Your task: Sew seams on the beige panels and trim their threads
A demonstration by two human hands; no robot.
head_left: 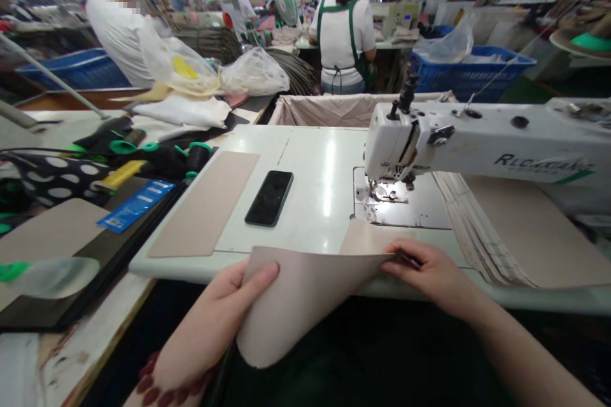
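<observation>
My left hand (233, 296) grips the left side of a beige sheet of material (305, 292), thumb on top. The sheet curls downward over the table's front edge. At its right corner my right hand (422, 267) pinches the edge between thumb and fingers. Just behind the sheet, a beige flap (365, 238) rests on the tabletop; whether it belongs to the same sheet I cannot tell. The sewing machine (391, 146) stands beyond my right hand, its needle area lit. To its right lies a stack of beige pieces (520, 229), partly under the machine arm.
A black phone (270, 198) and a flat beige strip (205, 203) lie on the pale green tabletop (315, 159). Thread spools (196, 158), a blue packet (136, 205) and a clear bottle (57, 276) sit left. Behind are a cloth-lined bin (324, 110), a blue crate (477, 76) and co-workers.
</observation>
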